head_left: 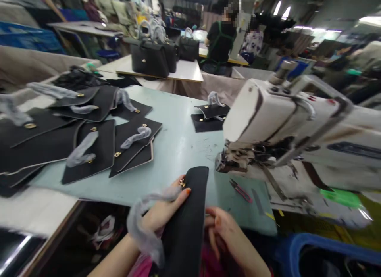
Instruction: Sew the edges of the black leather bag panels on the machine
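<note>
A black bag panel (189, 225) with a gold ring and a plastic-wrapped handle (138, 225) stands tilted at the table's front edge. My left hand (163, 209) grips its left side, thumb on the near face by the gold ring. Beside the panel's right edge is my right hand (218, 229), its fingers curled and partly hidden; whether they pinch the edge is unclear. Pink-handled thread snips (240, 190) lie on the table to the right of the panel.
A white sewing machine (268, 118) fills the right side. Black panels (95, 146) with wrapped handles lie at left, two smaller ones (208, 120) behind. Finished black bags (150, 56) stand on a back table. A blue bin (300, 245) is at lower right; people sit beyond.
</note>
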A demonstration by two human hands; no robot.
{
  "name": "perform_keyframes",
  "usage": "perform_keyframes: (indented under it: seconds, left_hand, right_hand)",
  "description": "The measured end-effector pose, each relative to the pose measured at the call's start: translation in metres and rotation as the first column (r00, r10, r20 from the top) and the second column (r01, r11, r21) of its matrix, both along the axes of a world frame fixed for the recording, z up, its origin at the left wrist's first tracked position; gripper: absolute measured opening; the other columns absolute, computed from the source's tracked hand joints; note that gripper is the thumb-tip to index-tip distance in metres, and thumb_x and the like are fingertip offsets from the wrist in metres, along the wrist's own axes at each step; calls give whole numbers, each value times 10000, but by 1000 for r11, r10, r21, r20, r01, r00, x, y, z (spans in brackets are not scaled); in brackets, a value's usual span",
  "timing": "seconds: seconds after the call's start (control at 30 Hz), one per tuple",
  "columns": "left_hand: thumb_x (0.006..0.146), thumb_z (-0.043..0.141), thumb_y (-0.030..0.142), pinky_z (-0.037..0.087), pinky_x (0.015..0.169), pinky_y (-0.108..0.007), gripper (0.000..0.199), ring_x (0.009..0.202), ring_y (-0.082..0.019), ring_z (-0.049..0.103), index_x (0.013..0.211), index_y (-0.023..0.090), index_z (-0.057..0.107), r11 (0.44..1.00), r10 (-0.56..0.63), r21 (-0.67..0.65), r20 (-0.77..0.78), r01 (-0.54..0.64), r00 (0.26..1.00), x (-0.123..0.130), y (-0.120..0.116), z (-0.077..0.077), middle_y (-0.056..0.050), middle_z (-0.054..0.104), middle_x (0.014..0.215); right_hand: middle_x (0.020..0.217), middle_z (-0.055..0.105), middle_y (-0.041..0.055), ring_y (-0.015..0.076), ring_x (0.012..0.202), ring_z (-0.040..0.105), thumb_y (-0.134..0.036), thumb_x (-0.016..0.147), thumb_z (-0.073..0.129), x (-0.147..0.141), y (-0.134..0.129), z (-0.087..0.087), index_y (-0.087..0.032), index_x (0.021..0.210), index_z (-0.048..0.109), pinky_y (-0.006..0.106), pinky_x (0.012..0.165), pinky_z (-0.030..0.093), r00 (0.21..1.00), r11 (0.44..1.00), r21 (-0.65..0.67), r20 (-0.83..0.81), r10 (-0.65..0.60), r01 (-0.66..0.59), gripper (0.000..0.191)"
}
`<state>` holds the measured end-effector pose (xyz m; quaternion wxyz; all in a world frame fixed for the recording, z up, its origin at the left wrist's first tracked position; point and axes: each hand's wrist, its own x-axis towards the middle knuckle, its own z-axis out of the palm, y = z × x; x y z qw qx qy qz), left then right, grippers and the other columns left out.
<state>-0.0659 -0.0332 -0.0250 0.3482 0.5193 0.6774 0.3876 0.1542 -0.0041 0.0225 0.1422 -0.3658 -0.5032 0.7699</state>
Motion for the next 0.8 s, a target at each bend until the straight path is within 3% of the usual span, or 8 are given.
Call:
perform_keyframes:
  seconds: [0.1, 0.27, 0.37, 0.43, 0.5, 0.57, 0.7, 0.8]
  left_hand:
    - [783, 693, 521, 424, 1099, -539, 815, 1316, -371, 499, 1476, 216, 390, 1000, 11, 19, -73, -10, 997, -33, -3, -1, -166, 456, 1496]
    - [883, 547, 367, 414, 1108, -477, 519, 1299, -289, 517, 1365, 187, 485, 950, 256, 245, -244, -195, 935, -106, -14, 8, -140, 507, 1438]
    - [905, 508, 329, 390, 1109, -456, 347, 1269, -272, 521, 1214, 191, 581, 876, 453, 382, -439, -295, 776, -153, -15, 11, -119, 580, 1323]
    - [887, 527, 356, 413, 1074, -464, 368, 1223, -290, 548, 1205, 179, 578, 873, 479, 357, -499, -333, 722, -179, -8, 8, -134, 593, 1289]
    - [857, 556, 368, 376, 1098, -486, 480, 1279, -321, 503, 1285, 154, 527, 896, 443, 296, -534, -332, 720, -197, 7, 2, -164, 543, 1367]
    - [841, 565, 354, 329, 1133, -482, 575, 1344, -332, 442, 1359, 125, 464, 923, 385, 250, -533, -294, 754, -209, 28, -3, -183, 480, 1444]
    - [802, 600, 294, 424, 1048, -430, 555, 1184, -306, 577, 1309, 84, 517, 942, 331, 221, -479, -253, 813, -216, 78, -7, -183, 607, 1279]
    - [778, 611, 259, 486, 932, -408, 362, 984, -279, 637, 1099, 96, 642, 926, 370, 250, -446, -283, 815, -212, 104, 2, -147, 679, 1046]
  right_hand:
    - [690, 656, 14, 31, 329, 368, -685, 792, 639, -36, -6, -11, -152, 1152, 612, 176, 341, 212, 998, 997, -69, 49, 26, -23, 644]
    - [579, 533, -51, 3, 337, 276, -523, 764, 762, -94, 50, 0, -133, 847, 645, 173, 342, 177, 994, 993, 36, -21, -111, 111, 416]
    - [745, 626, -28, 52, 474, 522, -419, 730, 815, -118, 92, 18, -182, 866, 639, 166, 423, 384, 878, 902, 32, -248, -410, 430, 325]
    - [1072, 677, 21, 153, 830, 687, -367, 724, 821, -125, 104, 23, -231, 991, 646, 248, 663, 548, 787, 859, -68, -368, -495, 508, 347]
    - [1359, 578, 58, 221, 1087, 652, -357, 744, 805, -124, 96, 17, -262, 1128, 634, 339, 838, 554, 788, 870, -129, -377, -487, 476, 431]
    - [1429, 530, 95, 235, 1091, 651, -375, 768, 789, -117, 74, 3, -256, 1202, 621, 360, 846, 546, 848, 896, -145, -289, -443, 419, 481]
    - [1267, 648, 141, 220, 934, 690, -442, 778, 775, -96, 16, -34, -190, 1159, 662, 340, 767, 547, 919, 915, -164, -87, -385, 368, 471]
    - [1147, 700, 135, 208, 841, 692, -518, 754, 776, -79, -12, -58, -187, 1092, 702, 325, 702, 550, 915, 909, -148, -47, -401, 391, 479]
